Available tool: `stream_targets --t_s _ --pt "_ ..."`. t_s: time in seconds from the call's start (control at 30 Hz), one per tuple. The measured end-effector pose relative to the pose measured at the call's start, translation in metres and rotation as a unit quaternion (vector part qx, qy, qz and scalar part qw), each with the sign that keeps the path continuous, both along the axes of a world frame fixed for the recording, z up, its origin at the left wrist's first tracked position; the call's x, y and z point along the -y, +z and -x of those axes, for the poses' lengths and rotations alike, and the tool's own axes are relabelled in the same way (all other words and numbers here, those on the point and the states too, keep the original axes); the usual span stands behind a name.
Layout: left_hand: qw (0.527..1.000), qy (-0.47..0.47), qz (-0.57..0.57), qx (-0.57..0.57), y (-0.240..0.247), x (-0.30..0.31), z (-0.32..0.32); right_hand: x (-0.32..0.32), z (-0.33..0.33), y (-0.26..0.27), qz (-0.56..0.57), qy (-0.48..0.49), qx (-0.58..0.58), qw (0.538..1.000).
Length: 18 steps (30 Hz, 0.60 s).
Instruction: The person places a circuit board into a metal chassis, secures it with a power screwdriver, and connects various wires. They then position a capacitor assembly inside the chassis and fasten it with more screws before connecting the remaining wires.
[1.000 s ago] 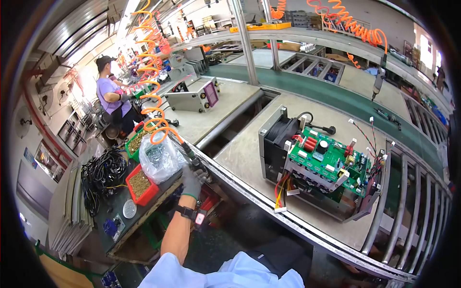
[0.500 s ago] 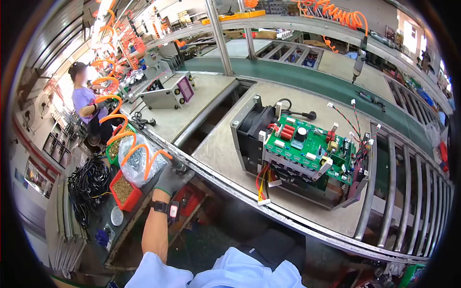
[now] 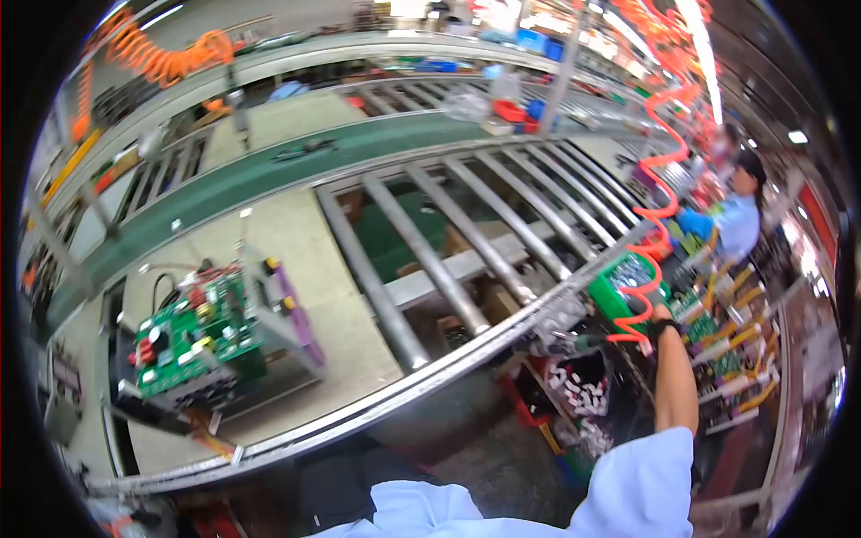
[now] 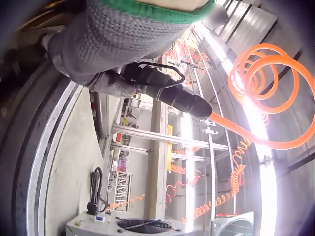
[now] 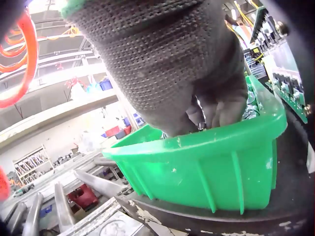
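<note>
One green bin (image 5: 197, 169) of small metal parts (image 3: 632, 271) has been brought into view by a rightward swing of the head view. The right hand (image 5: 167, 69) is lowered into it, fingers bent down; their tips are partly hidden, so whether anything is pinched cannot be told. The opened circuit-board unit (image 3: 202, 345), framed at centre-right before, is now shown at the left, on the desk (image 3: 296, 224). In the left wrist view, a black tool (image 4: 189, 102) with an orange hose (image 4: 236, 129) is gripped by the left hand (image 4: 113, 49). Attention seems to have been shifted from unit to parts.
</note>
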State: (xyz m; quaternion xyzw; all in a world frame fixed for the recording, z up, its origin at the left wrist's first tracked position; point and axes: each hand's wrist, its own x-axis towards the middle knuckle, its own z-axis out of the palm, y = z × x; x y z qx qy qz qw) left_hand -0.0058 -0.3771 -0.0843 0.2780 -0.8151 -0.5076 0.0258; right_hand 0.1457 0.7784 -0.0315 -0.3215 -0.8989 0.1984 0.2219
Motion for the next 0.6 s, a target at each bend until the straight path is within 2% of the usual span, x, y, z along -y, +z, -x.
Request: stream_targets --t_s 0.2,0.37,0.5,0.6 --pt "0.982 0.016 -0.186 0.003 0.044 -0.09 -0.057 0.005 0.001 -0.001 0.038 -0.003 -0.002 0.999" --pt "0.949 0.011 -0.316 0.005 0.073 -0.122 -0.122 -0.022 -0.001 -0.014 0.058 0.025 -0.006 0.998" --pt "0.91 -0.064 -0.408 0.039 0.106 -0.148 -0.149 -0.066 -0.006 -0.033 0.111 0.052 -0.024 0.992" --pt "0.905 -0.15 -0.392 0.064 0.152 -0.193 -0.137 -0.091 -0.012 -0.037 0.153 0.057 -0.033 0.986"
